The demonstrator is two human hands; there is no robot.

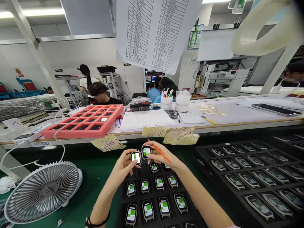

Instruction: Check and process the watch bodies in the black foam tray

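My left hand is closed around a smartwatch body without a strap, its screen lit white and green. Close beside it, my right hand grips a second smartwatch body, its screen also lit with green blocks. An orange stick-like tool, its kind unclear, is tucked between the right hand's fingers. Both watches are held face up above a black foam tray, where rows of similar lit watches sit in slots. The forearms cover part of this tray.
Another black tray of watches with darker screens lies to the right. A grey fan stands at the left. The shelf ahead carries a pink foam tray, papers, white cups and a phone. Several people are in the background.
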